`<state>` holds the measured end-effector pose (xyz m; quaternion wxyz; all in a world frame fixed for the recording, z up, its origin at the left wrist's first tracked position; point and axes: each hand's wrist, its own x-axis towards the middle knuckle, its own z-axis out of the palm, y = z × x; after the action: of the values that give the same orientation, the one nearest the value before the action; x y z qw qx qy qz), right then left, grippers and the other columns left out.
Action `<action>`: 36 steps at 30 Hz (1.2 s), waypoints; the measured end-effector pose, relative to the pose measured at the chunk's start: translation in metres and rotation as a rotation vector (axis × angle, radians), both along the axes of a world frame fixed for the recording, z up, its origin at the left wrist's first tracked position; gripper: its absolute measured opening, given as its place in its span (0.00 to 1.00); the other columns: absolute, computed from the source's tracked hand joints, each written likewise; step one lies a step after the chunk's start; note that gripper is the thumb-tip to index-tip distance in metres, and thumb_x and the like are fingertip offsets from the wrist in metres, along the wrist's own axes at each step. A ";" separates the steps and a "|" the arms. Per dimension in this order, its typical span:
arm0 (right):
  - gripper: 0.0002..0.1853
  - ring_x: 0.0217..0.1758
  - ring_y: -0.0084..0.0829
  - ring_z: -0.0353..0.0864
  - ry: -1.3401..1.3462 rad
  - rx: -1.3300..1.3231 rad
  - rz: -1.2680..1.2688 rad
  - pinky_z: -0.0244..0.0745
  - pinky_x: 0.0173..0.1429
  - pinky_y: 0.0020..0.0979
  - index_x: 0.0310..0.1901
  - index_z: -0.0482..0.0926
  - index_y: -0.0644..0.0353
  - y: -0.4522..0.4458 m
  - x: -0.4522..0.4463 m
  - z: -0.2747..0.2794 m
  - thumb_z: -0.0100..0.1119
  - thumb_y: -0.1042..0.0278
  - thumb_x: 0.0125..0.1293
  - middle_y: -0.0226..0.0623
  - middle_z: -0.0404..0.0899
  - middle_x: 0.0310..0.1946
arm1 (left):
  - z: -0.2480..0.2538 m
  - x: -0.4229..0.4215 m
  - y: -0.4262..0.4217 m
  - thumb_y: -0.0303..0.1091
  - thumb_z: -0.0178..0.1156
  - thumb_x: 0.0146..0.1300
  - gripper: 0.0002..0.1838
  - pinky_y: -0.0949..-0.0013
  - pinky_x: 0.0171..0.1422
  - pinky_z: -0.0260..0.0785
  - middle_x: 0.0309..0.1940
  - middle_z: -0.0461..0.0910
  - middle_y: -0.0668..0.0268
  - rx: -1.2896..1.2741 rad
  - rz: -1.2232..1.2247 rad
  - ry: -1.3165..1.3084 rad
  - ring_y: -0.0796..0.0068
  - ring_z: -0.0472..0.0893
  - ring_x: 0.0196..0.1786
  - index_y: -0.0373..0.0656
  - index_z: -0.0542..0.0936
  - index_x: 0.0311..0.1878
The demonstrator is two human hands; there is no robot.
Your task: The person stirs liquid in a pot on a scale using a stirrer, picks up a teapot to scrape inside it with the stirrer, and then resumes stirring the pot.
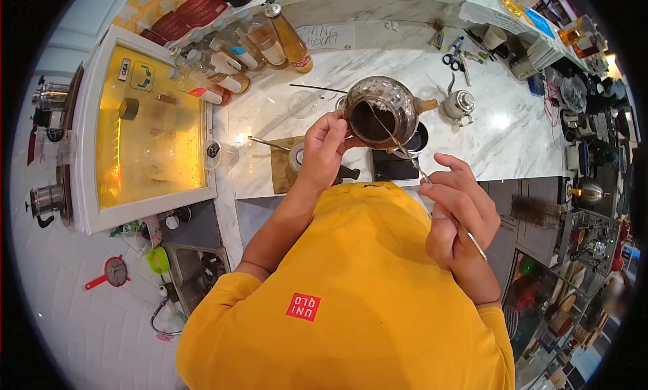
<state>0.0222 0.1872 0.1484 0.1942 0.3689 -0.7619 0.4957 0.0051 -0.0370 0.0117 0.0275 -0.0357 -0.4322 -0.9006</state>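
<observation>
Above the counter (270,177), the left hand (324,152) grips the left side of the tilted glass pot (405,101); the right hand (462,211), fingers partly curled, holds a long spoon (477,247) reaching inside.

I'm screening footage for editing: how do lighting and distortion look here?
Head view: strong fisheye bending, black corners; a glare patch on the marble counter, right of the metal kettle; amber glow across the glass door; soft detail toward the right edge.

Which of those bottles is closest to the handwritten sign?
The silver-capped amber bottle at the row's right end, right beside the sign; the other bottles stand farther left.
</observation>
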 end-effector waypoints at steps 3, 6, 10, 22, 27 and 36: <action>0.14 0.31 0.39 0.83 -0.063 -0.099 -0.014 0.81 0.59 0.53 0.37 0.81 0.73 0.000 -0.002 -0.008 0.48 0.86 0.50 0.47 0.81 0.29 | -0.004 -0.002 -0.001 0.36 0.50 0.82 0.12 0.56 0.59 0.82 0.53 0.80 0.62 0.007 0.004 -0.004 0.69 0.84 0.55 0.44 0.72 0.38; 0.14 0.32 0.39 0.84 -0.157 -0.214 -0.026 0.81 0.60 0.53 0.38 0.82 0.74 0.000 -0.003 -0.014 0.46 0.85 0.54 0.48 0.82 0.30 | 0.005 -0.003 -0.001 0.36 0.50 0.82 0.12 0.53 0.59 0.82 0.46 0.81 0.66 -0.015 0.019 -0.022 0.73 0.84 0.51 0.46 0.72 0.37; 0.15 0.33 0.40 0.86 -0.256 -0.317 -0.067 0.79 0.63 0.53 0.39 0.82 0.73 -0.002 0.002 -0.020 0.44 0.81 0.59 0.50 0.84 0.31 | 0.008 -0.002 -0.003 0.36 0.50 0.82 0.12 0.53 0.60 0.82 0.46 0.80 0.67 -0.056 0.022 -0.022 0.71 0.83 0.53 0.46 0.71 0.36; 0.16 0.35 0.43 0.87 -0.542 -0.674 -0.085 0.82 0.53 0.42 0.47 0.80 0.74 0.000 0.008 -0.048 0.42 0.74 0.71 0.58 0.84 0.41 | -0.004 -0.005 -0.004 0.31 0.52 0.80 0.13 0.59 0.54 0.85 0.53 0.80 0.64 0.006 0.059 -0.093 0.71 0.84 0.54 0.44 0.71 0.34; 0.16 0.36 0.44 0.88 -0.771 -0.752 -0.137 0.82 0.51 0.39 0.49 0.78 0.75 0.013 0.003 -0.058 0.44 0.71 0.76 0.58 0.85 0.41 | -0.006 -0.005 -0.002 0.33 0.52 0.80 0.13 0.59 0.53 0.85 0.45 0.81 0.65 -0.090 0.127 -0.204 0.72 0.85 0.49 0.45 0.72 0.34; 0.16 0.36 0.45 0.89 -0.824 -0.841 -0.233 0.81 0.52 0.40 0.50 0.77 0.74 0.032 0.005 -0.070 0.45 0.68 0.76 0.59 0.85 0.41 | -0.017 -0.008 0.002 0.37 0.53 0.81 0.09 0.54 0.58 0.82 0.48 0.85 0.60 -0.069 0.152 -0.338 0.65 0.87 0.48 0.44 0.74 0.43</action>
<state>0.0277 0.2195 0.0781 0.0654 -0.0481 -0.5484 0.8323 -0.0034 -0.0354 -0.0056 0.0209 0.1480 -0.4630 -0.8737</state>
